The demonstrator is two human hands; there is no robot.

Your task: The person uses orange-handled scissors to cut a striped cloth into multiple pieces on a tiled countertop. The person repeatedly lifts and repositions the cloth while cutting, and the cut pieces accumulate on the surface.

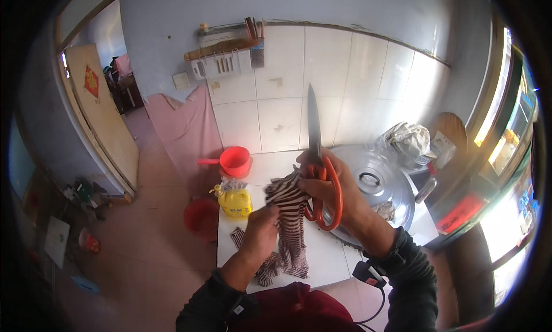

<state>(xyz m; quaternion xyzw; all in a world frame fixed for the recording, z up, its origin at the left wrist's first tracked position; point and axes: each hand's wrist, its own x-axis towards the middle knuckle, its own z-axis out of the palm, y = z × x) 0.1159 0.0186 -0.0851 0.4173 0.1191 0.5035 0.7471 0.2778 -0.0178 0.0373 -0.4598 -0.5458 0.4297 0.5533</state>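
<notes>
A brown-and-white striped cloth (292, 220) hangs in front of me above the white tiled counter. My left hand (260, 232) grips its left edge, slightly blurred. In my right hand (338, 181) is a pair of scissors (331, 202) with orange handles, the dark blades together and pointing up and away from me. The thumb and fingers of that same hand also pinch the cloth's upper end. A small strip of striped cloth (237, 237) lies on the counter (321, 263) left of my left wrist.
A yellow pump bottle (235, 202) and a red dipper (235, 161) stand at the counter's left. Right is a large metal lid (375, 172) with a crumpled rag (385, 211) on it. A cleaver-like blade's handle (426, 189) lies beyond. A red bucket (200, 220) sits on the floor.
</notes>
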